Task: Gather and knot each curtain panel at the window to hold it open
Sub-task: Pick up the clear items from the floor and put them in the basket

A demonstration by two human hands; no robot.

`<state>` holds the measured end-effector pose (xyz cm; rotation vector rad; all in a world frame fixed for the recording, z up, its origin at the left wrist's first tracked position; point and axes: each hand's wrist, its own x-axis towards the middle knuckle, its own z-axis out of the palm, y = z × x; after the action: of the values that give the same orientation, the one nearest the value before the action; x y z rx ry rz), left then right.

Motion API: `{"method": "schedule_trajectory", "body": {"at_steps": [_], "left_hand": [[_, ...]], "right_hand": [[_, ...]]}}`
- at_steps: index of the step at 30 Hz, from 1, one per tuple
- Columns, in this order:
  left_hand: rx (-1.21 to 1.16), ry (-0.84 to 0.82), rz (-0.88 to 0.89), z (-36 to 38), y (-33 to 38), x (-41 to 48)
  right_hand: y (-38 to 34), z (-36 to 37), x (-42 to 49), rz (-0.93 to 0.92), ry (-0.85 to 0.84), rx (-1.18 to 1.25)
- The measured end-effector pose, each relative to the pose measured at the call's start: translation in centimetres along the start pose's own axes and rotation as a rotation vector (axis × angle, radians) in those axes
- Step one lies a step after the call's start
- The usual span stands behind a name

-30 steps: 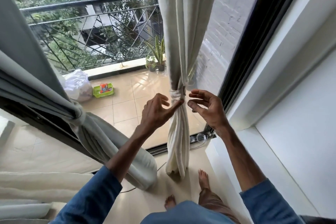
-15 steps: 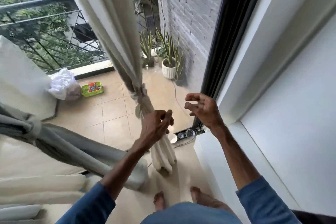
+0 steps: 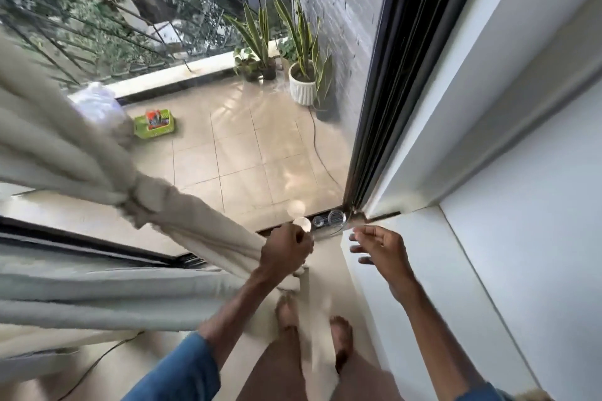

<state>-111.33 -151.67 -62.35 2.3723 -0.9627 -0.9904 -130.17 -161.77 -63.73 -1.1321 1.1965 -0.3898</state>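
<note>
Near the lower right corner of the window frame (image 3: pixel 374 140), the left hand (image 3: pixel 286 254) curls its fingers round the tail of the cream curtain panel (image 3: pixel 202 225), which slants up and leftward from there to its knot (image 3: pixel 136 198). The right hand (image 3: pixel 381 247) hovers just beside, apart from the cloth, fingers loosely spread, holding nothing. Fabric looks soft, limp and fairly bulky once bunched — probably light enough for one fist, and not slippery. Best hold is likely round the whole gathered bundle close under the knot — tugging the tail's end could work the knot loose.
</note>
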Motion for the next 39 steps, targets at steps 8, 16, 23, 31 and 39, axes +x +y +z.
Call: {"method": "schedule_trajectory", "body": {"at_steps": [8,16,23,31,39], "left_hand": [[-0.079,-0.215,-0.314,9.3,-9.1,11.6],[-0.124,-0.278,-0.321,13.9,-15.2,23.4],[-0.173,-0.251,-0.386,23.0,-22.1,32.5],[-0.276,-0.264,-0.469,36.7,-29.6,42.3],[-0.625,-0.32,-0.57,45.7,-33.4,52.7]], "right_hand": [[9.7,4.9,9.3,0.195,0.066,0.038],[17.6,11.9,21.6,0.291,0.126,0.061],[30.0,13.9,32.3,0.408,0.168,0.014],[44.5,14.6,44.2,0.529,0.281,0.091],[52.6,15.1,56.0,0.59,0.484,0.264]]}}
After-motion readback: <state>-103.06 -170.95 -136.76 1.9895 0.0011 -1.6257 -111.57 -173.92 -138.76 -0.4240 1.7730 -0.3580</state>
